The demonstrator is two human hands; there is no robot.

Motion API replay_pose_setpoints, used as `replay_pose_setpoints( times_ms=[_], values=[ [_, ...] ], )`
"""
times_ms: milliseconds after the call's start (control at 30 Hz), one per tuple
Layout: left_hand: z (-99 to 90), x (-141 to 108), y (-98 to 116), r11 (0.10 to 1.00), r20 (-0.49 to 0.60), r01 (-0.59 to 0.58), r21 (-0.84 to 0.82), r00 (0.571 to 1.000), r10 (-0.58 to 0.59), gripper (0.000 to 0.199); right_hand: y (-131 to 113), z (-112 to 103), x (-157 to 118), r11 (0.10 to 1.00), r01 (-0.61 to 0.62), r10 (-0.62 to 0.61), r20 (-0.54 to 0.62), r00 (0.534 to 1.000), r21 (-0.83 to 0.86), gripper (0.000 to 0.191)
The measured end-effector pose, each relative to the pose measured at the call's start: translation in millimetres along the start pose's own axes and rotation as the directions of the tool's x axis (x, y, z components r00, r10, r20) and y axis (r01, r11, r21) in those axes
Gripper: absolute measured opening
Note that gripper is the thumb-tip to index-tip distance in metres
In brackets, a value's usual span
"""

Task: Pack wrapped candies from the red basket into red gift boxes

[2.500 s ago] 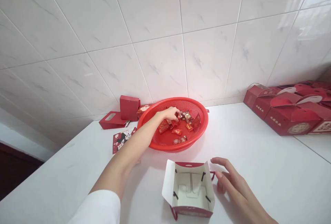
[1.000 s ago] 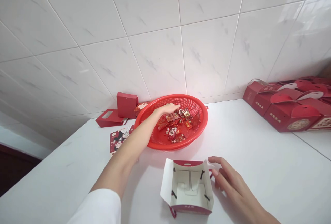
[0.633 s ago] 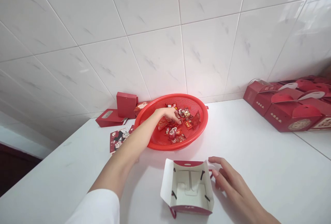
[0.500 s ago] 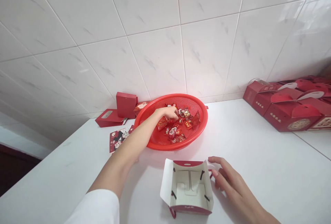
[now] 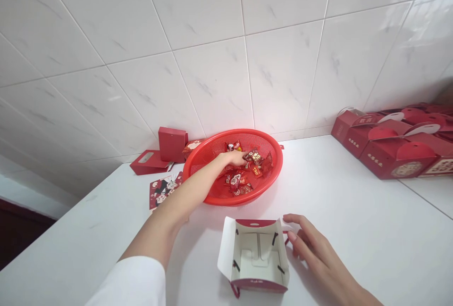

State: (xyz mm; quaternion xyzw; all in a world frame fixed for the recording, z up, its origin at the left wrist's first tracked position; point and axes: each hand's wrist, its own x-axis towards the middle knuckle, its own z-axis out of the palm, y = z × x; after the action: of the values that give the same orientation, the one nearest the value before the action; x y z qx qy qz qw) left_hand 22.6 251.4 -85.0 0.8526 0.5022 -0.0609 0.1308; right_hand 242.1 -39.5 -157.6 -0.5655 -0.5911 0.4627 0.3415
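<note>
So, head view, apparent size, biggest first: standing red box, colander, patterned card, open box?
1. Colander
2. Open box
Unranked: patterned card and standing red box look close, and the card is partly hidden.

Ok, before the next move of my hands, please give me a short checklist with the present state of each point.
1. Open box has its top open: ok.
2. No sweets inside the box: ok, only its pale walls, floor and dark strips show.
3. Wrapped sweets within reach: ok, the left hand is among them in the red basket.
4. Left hand has a firm grip on a sweet: cannot tell, its fingers are partly hidden.
5. Right hand touches the box: cannot tell, fingertips are right at its side.
</note>
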Motion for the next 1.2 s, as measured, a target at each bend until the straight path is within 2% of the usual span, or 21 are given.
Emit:
replay_pose_setpoints(
  times_ms=[167,267,400,633,767,833,933,1000,1100,1167,1200],
  values=[
    [-12.3,-9.9,5.4,0.992,0.05,0.082,0.099,0.995,-0.087,0.029,-2.2,2.0,-1.7,1.0,0.014,-0.014,0.01,1.0,0.017,0.047],
    [-19.4,-16.4,12.7,0.989,0.02,0.08,0.122,0.996,-0.083,0.032,-4.4,4.0,-3.0,1.0,0.019,-0.018,-0.014,1.0,0.017,0.043],
    [-19.0,-20.7,23.0,0.991,-0.017,0.048,0.127,0.999,-0.046,0.03,-6.1,5.3,-3.8,0.999,0.033,-0.033,-0.027,0.999,0.006,0.041],
    [-11.2,-18.4,23.4,0.998,0.007,0.029,0.062,1.0,-0.03,0.039,-9.7,5.0,-4.3,0.997,0.064,-0.063,-0.037,0.997,0.035,0.039],
    [-19.7,-14.6,19.5,0.999,0.014,0.044,-0.021,0.999,-0.044,0.03,-11.1,3.9,-4.4,0.996,0.073,-0.071,-0.04,0.997,0.044,0.038],
    [-24.5,-19.9,16.4,0.997,-0.003,0.045,-0.057,0.999,-0.045,0.037,-11.1,2.8,-4.0,0.997,0.074,-0.073,-0.037,0.997,0.038,0.038],
    [-16.4,-51.5,3.7,0.995,-0.024,0.047,-0.086,0.998,-0.049,0.053,-10.4,1.4,-3.2,0.997,0.073,-0.072,-0.015,0.997,0.031,0.037],
    [3.7,-88.4,-12.0,0.993,-0.021,0.062,-0.1,0.998,-0.064,0.059,-9.8,1.7,-2.8,0.997,0.071,-0.071,0.001,0.997,0.035,0.037],
    [42.4,-145.9,-37.8,0.986,-0.081,0.071,-0.154,0.993,-0.085,0.062,-9.4,3.7,-2.6,0.996,0.073,-0.073,0.005,0.997,0.052,0.036],
    [57.0,-166.5,-46.2,0.983,-0.046,0.079,-0.164,0.995,-0.088,0.06,-9.5,4.9,-2.8,0.996,0.069,-0.069,0.0,0.998,0.063,0.036],
    [57.4,-167.7,-45.6,0.982,-0.042,0.078,-0.172,0.995,-0.087,0.06,-9.6,5.2,-2.9,0.996,0.068,-0.069,0.0,0.998,0.064,0.036]
  ],
)
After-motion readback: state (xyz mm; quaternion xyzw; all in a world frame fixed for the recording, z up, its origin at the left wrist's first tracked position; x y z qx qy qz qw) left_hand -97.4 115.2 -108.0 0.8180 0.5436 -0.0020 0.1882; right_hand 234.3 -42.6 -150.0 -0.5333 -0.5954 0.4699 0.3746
